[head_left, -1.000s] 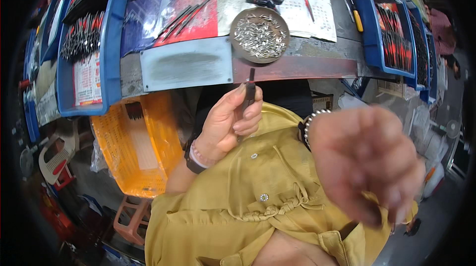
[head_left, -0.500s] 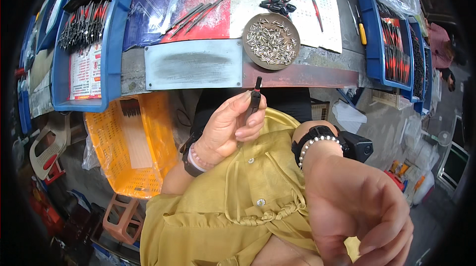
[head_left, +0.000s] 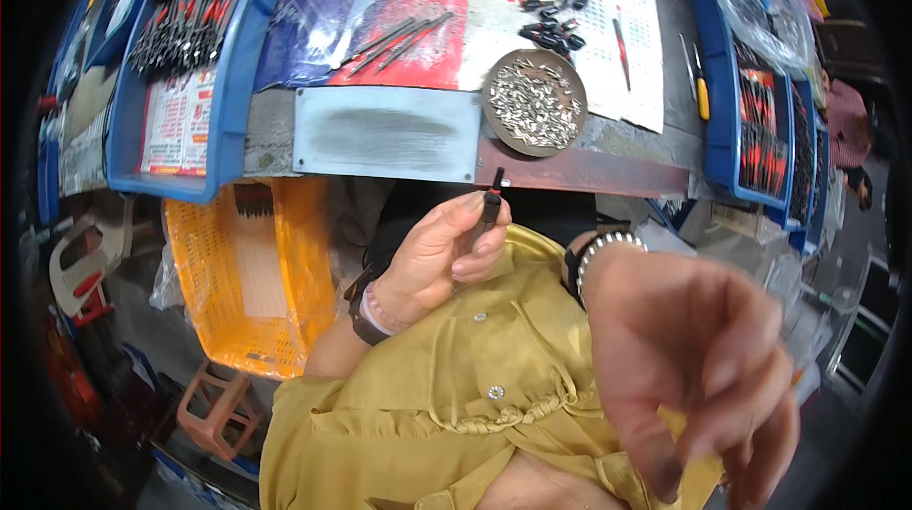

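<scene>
My left hand (head_left: 432, 258) is closed around a short black pen-like piece (head_left: 492, 206), which stands upright with a red ring near its narrow top. The thumb and fingers pinch its lower part and hide the bottom end. It is just in front of the bench edge, below a round brown bowl (head_left: 499, 135) full of small silvery metal tips (head_left: 538, 103). Close to the camera at the lower right, my right hand (head_left: 698, 358) has loosely curled fingers, somewhat blurred. A gap shows between thumb and forefinger, with nothing visible in it. The thumb tip has a dark smudge.
Several black pieces (head_left: 554, 30) and thin grey rods (head_left: 404, 40) lie on the bench beyond the metal plate (head_left: 385, 130). A yellow-handled screwdriver (head_left: 702, 97) is at the right. Blue bins (head_left: 223, 144) flank the bench. Below left stands an orange crate (head_left: 204, 282).
The view has shifted, so the bench and bowl appear lower and slightly further right. My right hand has turned a little, its fingers curling closer together. My left hand still grips the black piece.
</scene>
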Motion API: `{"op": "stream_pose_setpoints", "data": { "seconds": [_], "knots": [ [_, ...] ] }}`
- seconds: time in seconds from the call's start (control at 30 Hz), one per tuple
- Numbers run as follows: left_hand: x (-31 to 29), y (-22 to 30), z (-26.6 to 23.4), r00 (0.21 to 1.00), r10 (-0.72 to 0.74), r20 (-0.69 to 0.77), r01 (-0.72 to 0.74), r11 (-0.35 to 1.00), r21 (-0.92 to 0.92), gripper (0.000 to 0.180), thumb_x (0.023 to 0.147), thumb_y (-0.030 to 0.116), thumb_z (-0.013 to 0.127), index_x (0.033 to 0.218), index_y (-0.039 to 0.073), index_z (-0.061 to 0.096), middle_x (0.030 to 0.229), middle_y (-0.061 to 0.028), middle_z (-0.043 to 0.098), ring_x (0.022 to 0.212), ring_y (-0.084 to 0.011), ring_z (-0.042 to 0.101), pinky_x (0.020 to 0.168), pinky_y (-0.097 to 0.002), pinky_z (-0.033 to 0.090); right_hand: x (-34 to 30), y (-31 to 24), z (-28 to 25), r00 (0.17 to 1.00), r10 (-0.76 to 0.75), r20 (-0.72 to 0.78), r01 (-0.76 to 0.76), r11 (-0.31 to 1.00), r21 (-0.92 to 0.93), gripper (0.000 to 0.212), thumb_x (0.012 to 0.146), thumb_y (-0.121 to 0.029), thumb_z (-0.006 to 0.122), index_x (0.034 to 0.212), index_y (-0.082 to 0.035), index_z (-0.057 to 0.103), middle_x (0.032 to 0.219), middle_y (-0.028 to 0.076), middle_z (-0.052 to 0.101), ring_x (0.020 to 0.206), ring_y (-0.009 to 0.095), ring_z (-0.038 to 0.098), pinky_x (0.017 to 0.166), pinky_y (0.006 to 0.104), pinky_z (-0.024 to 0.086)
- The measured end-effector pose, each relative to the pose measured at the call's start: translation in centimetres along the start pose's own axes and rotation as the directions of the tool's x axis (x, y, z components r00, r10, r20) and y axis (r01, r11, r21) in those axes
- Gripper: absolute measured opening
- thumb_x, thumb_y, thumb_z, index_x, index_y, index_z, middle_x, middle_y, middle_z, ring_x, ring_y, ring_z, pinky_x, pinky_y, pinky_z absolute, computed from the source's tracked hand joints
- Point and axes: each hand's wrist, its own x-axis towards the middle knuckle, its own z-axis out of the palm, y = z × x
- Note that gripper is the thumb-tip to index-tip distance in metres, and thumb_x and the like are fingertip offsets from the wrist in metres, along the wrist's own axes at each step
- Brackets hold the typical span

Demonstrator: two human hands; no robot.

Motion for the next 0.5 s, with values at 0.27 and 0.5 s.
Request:
{"op": "stream_pose_setpoints", "data": {
  "seconds": [0.27, 0.5],
  "knots": [
    [0.3, -0.6, -0.5, 1.0, -0.009, 0.022, 0.01, 1.0, -0.023, 0.031, 0.096, 0.032, 0.05, 0.105, 0.002, 0.052, 0.071, -0.0011, 0.047, 0.048, -0.0043, 0.035, 0.043, -0.0189, 0.028, -1.4, -0.7, 0.1, 0.993, -0.001, 0.121, -0.007, 0.998, 0.064, 0.039, 0.086, -0.018, 0.065, 0.123, -0.021, 0.053, 0.109, -0.005, 0.058, 0.085, 0.008, 0.054, 0.071, 0.0245, 0.042],
    [0.5, -1.0, 0.0, 0.999, 0.007, -0.031, -0.007, 1.0, -0.006, 0.03, 0.096, 0.033, 0.051, 0.102, 0.003, 0.051, 0.07, -0.0001, 0.047, 0.048, -0.0047, 0.035, 0.043, -0.0186, 0.029, -2.7, 1.7, -3.4, 0.919, 0.244, 0.309, -0.215, 0.968, -0.126, 0.014, 0.091, -0.026, 0.06, 0.095, -0.013, 0.053, 0.097, 0.002, 0.051, 0.067, 0.011, 0.05, 0.062, 0.0265, 0.039]
  ]
}}
